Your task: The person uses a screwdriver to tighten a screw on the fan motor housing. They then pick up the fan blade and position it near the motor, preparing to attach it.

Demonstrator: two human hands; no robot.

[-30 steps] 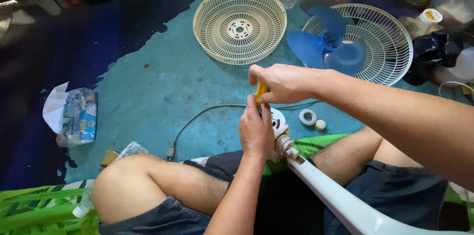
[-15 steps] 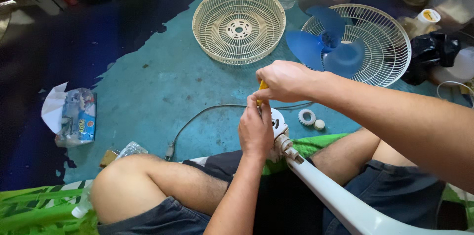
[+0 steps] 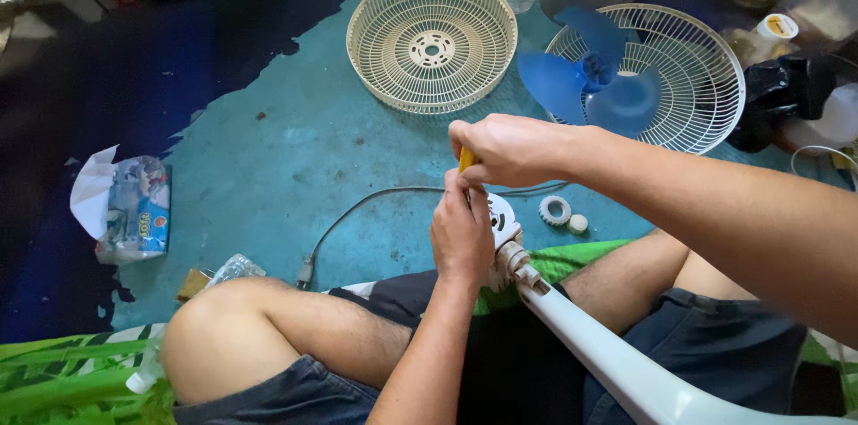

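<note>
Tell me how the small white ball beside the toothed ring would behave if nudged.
The small white ball looks round and smooth, so it would probably roll across the blue floor. It seems tiny, likely light. The toothed ring lies flat right beside it and might stop it that way.

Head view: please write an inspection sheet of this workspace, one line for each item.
Surface: teal floor, stained, dark at the left.
Job's things: white fan part on a white pole across the lap; yellow-handled tool above it.
Clutter: cream grille, white grille with blue blade, toothed ring, small cap, tissue pack.
Grippers: left hand holds the fan part; right hand grips the tool.
Cables: grey cord on the floor.
Surroundings: bottles, black bag, green mat.
</note>
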